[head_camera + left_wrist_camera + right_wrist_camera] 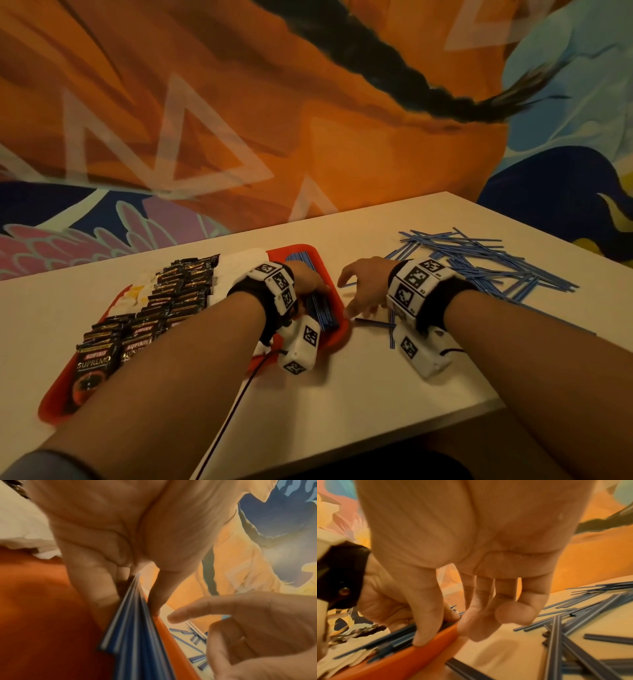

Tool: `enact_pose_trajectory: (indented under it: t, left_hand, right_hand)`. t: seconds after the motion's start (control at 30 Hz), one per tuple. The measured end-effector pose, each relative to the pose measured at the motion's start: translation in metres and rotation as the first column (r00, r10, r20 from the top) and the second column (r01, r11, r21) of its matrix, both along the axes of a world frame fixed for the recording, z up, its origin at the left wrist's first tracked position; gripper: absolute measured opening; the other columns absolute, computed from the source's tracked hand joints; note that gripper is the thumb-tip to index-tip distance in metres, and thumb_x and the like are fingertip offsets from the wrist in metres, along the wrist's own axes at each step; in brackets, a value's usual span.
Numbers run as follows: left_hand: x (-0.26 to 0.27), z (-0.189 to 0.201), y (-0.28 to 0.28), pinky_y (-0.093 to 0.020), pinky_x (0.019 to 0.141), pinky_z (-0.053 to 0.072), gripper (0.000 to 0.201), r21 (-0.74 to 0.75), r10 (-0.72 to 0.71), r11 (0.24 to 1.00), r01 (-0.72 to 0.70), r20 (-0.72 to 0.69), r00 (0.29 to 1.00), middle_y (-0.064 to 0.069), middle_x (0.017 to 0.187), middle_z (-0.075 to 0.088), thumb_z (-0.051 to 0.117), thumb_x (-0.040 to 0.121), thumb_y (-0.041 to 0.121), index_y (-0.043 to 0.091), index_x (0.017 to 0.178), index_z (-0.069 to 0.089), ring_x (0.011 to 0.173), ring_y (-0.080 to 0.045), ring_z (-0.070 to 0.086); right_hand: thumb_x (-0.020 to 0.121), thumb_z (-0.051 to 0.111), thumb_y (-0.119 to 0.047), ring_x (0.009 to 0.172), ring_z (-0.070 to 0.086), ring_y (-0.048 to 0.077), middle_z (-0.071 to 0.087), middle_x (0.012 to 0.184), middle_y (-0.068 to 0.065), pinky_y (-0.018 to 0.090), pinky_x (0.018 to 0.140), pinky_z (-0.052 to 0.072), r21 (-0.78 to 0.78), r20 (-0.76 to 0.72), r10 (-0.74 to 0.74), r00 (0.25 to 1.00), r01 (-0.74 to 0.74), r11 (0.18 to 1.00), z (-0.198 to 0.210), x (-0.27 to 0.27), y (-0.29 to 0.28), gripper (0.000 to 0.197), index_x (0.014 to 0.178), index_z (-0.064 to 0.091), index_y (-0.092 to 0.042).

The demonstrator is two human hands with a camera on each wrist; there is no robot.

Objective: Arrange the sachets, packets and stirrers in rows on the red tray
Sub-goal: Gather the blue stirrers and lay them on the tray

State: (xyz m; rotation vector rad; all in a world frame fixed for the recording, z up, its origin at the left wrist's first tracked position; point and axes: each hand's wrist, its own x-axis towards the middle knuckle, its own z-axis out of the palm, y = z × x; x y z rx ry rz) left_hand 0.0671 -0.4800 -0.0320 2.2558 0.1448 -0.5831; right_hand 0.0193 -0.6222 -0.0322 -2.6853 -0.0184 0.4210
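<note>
Blue stirrers [486, 263] lie jumbled on the bench [359, 383], centre-right of frame, just past the right hand [364, 287], which is nearer, empty, fingers loosely spread. Left hand [308, 281] pinches a stirrer bundle [130, 628] at the red tray [301, 251] right edge, long axis running along that rim. Packets [144, 329] fill lower left.

On the red tray [301, 251], lower left of the frame, black Kopiko sachets [144, 329] lie in overlapping rows beside white packets [239, 263]. Blue stirrers [318, 308] line its right edge; more blue stirrers [486, 260] sprawl crisscrossed at right.
</note>
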Motion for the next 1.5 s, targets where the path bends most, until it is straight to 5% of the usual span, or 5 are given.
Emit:
enact_pose_trajectory:
  t: [0.23, 0.4, 0.63, 1.0, 1.5]
  left_hand:
    - [0.001, 0.002, 0.007, -0.044, 0.094, 0.056, 0.033, 0.113, -0.071, 0.992, 0.064, 0.060, 0.996, -0.015, 0.113, 0.069, 0.071, 0.091, 0.018, 0.003, 0.117, 0.058, 0.104, -0.030, 0.068]
    - [0.000, 0.010, 0.017, -0.013, 0.052, 0.044, 0.036, 0.420, -0.367, 0.859, 0.293, 0.107, 0.924, -0.006, 0.106, 0.070, 0.071, 0.089, 0.011, 0.006, 0.124, 0.065, 0.071, -0.010, 0.056]
    - [-0.006, 0.013, 0.025, -0.028, 0.094, 0.048, 0.039, 0.563, -0.469, 0.754, 0.337, 0.103, 0.877, -0.004, 0.123, 0.066, 0.056, 0.100, 0.036, 0.017, 0.134, 0.057, 0.100, -0.018, 0.060]
    - [0.001, 0.000, 0.033, -0.022, 0.066, 0.049, 0.039, 0.612, -0.566, 0.702, 0.364, 0.169, 0.807, -0.006, 0.107, 0.071, 0.079, 0.082, 0.037, 0.013, 0.111, 0.068, 0.087, -0.015, 0.062]
    - [-0.004, 0.008, 0.032, -0.037, 0.092, 0.056, 0.045, 0.729, -0.713, 0.536, 0.425, 0.121, 0.691, -0.005, 0.116, 0.069, 0.076, 0.084, 0.035, 0.015, 0.124, 0.066, 0.104, -0.021, 0.066]
  right_hand:
    - [0.080, 0.080, -0.032, 0.096, 0.063, 0.014, 0.068, 0.103, -0.005, 0.024, 0.073, 0.045, -0.129, 0.201, 0.124, 0.972, -0.100, 0.987, 0.003, 0.007, 0.012, 0.041, 0.119, 0.068, -0.026]
    - [0.082, 0.079, -0.031, 0.102, 0.061, 0.018, 0.066, 0.118, -0.002, 0.028, 0.079, 0.048, -0.217, 0.170, 0.207, 0.963, -0.168, 0.961, -0.003, 0.011, 0.027, 0.044, 0.123, 0.066, -0.026]
    - [0.077, 0.083, -0.029, 0.106, 0.061, 0.018, 0.066, 0.121, -0.004, 0.029, 0.085, 0.051, -0.230, 0.162, 0.224, 0.961, -0.184, 0.956, -0.003, 0.013, 0.030, 0.048, 0.122, 0.066, -0.027]
    - [0.074, 0.082, -0.044, 0.103, 0.061, 0.017, 0.064, 0.120, -0.004, 0.030, 0.083, 0.053, -0.249, 0.146, 0.231, 0.962, -0.190, 0.950, -0.008, 0.014, 0.032, 0.055, 0.124, 0.064, -0.029]
    - [0.071, 0.081, -0.055, 0.101, 0.064, 0.016, 0.068, 0.116, -0.006, 0.031, 0.085, 0.056, -0.265, 0.105, 0.260, 0.960, -0.225, 0.938, -0.005, 0.013, 0.039, 0.062, 0.125, 0.064, -0.028]
